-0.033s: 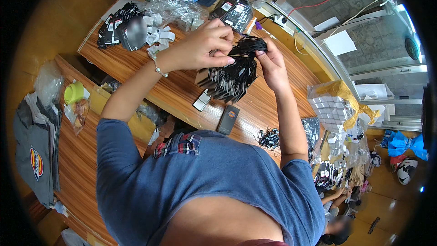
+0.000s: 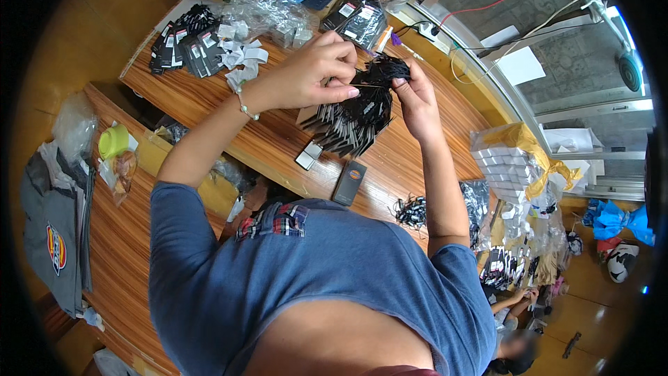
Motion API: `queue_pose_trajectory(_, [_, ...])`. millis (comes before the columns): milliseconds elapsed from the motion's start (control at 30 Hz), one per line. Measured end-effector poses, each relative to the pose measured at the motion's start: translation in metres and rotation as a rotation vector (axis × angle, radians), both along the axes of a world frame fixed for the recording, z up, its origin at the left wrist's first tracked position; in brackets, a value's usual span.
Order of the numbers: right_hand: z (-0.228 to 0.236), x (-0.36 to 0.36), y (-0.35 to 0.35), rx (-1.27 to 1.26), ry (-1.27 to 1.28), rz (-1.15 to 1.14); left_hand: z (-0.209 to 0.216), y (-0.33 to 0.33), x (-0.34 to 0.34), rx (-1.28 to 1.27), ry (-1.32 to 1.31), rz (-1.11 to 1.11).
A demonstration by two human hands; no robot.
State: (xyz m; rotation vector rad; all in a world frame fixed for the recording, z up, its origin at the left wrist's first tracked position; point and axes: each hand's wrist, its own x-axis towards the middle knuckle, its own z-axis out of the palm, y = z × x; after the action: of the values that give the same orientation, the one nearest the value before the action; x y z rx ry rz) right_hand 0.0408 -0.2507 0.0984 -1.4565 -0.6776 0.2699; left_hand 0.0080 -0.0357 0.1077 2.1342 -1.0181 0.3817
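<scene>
"Above the surface (image 2: 402,160), our findings?"

"Right hand (image 2: 419,102) gripping black tag bundle (image 2: 360,115); left hand (image 2: 325,73) pinching thin strand (image 2: 371,86), ends unclear to us. Bundle partly hides cardboard (image 2: 307,117); dark box (image 2: 349,184) nearby."

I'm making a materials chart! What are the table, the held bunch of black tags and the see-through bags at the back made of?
Table: wood or wood-look board, smooth, slightly shiny, with striped grain and glare.
Bunch of black tags: probably card, thin and flat; too blurry to be sure.
See-through bags: likely thin plastic, crinkled with bright glints.
</scene>
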Motion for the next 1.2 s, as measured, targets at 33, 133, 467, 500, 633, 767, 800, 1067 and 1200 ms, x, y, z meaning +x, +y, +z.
queue_pose_trajectory(33, [-0.006, -0.002, -0.001, -0.029, -0.051, -0.009, -0.004, -0.003, -0.001, -0.041, 0.018, 0.011])
queue_pose_trajectory(133, [-0.009, -0.002, 0.003, -0.103, -0.295, -0.026, -0.009, -0.008, -0.001, -0.119, 0.039, 0.050])
queue_pose_trajectory(467, [0.000, -0.005, 0.002, -0.256, -0.345, -0.108, -0.037, -0.035, 0.001, -0.393, 0.220, -0.046])
queue_pose_trajectory(500, [0.000, -0.003, 0.002, -0.253, -0.336, -0.109, -0.037, -0.042, -0.001, -0.450, 0.257, -0.011])
queue_pose_trajectory(633, [0.006, 0.003, 0.003, -0.266, -0.331, -0.135, -0.054, -0.064, 0.011, -0.724, 0.485, 0.047])
queue_pose_trajectory(767, [-0.002, 0.013, 0.000, -0.138, -0.095, -0.206, -0.058, -0.070, 0.032, -0.713, 0.421, 0.099])
queue_pose_trajectory(800, [-0.003, 0.015, -0.001, -0.092, -0.023, -0.226, -0.057, -0.071, 0.035, -0.698, 0.417, 0.110])
queue_pose_trajectory(1067, [-0.023, 0.038, 0.002, 0.244, 0.360, -0.162, -0.066, -0.074, 0.054, -0.739, 0.393, 0.144])
queue_pose_trajectory(1200, [-0.033, 0.050, -0.001, 0.227, 0.376, -0.162, -0.077, -0.074, 0.066, -0.699, 0.374, 0.141])
